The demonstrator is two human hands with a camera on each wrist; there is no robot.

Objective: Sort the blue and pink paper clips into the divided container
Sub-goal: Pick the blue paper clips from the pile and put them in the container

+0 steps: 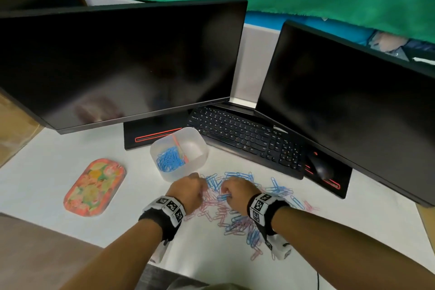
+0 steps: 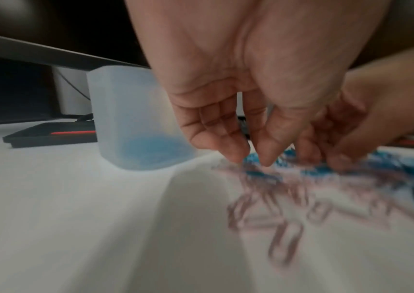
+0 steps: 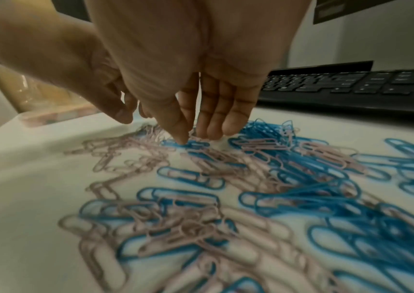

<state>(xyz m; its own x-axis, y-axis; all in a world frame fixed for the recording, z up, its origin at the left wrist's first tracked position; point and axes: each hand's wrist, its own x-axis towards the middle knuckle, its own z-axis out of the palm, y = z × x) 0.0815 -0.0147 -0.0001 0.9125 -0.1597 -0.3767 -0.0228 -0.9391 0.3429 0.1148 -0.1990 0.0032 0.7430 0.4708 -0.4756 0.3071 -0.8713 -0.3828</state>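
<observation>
A translucent divided container (image 1: 204,148) stands behind the pile; its left compartment holds blue clips (image 1: 167,157), and what the right one holds cannot be seen. Loose blue and pink paper clips (image 1: 235,214) are scattered on the white table. My left hand (image 1: 190,189) reaches down at the pile's left edge. In the blurred left wrist view its fingertips (image 2: 236,156) hover close together over a blue clip, with nothing clearly between them. My right hand (image 1: 235,190) points its straight fingers into the pile; its thumb tip (image 3: 182,139) touches a blue clip (image 3: 197,143).
A floral oval tray (image 1: 94,187) lies to the left. A black keyboard (image 1: 247,139) and a mouse (image 1: 320,167) sit behind the pile on the right. Two dark monitors (image 1: 122,63) (image 1: 353,106) stand at the back. The container's wall (image 2: 115,119) is just left of my left hand.
</observation>
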